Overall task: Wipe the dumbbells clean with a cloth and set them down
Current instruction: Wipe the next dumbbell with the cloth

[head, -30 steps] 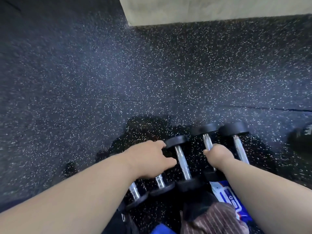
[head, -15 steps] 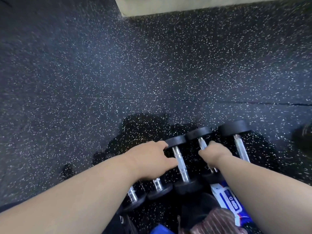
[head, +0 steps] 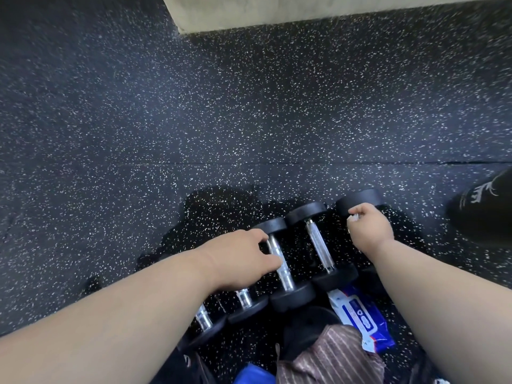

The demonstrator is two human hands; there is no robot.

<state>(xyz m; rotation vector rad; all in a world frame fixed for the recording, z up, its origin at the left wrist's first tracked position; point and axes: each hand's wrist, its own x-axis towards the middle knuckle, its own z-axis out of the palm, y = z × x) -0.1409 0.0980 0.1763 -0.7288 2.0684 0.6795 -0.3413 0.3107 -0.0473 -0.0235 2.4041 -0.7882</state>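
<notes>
Row of dumbbells [head: 318, 242] lies side by side on the floor [head: 249, 106] at lower centre, black round rubber heads, shiny knurled chrome handles, all angled slightly left-to-right away from the camera. Right hand [head: 370, 227] is fisted over the rightmost dumbbell [head: 360, 199], fingers curled around a small white cloth [head: 353, 217] pressed at the handle just behind the far head; handle itself hidden under the hand. Left hand [head: 243, 256] rests across the left end of the row, fingers bent down over a handle, thumb touching the chrome bar of the next dumbbell [head: 279, 261]; whether it actually grips, cannot tell. Blue-and-white wipes pack [head: 360, 320], glossy plastic, lies just behind the near heads. Brown striped fabric [head: 329, 358] at bottom edge. Floor is black rubber matting with white speckle, one seam running across mid-frame. Pale concrete-looking block [head: 277, 9] at top. Dark object with white print [head: 482, 206] at right edge.
</notes>
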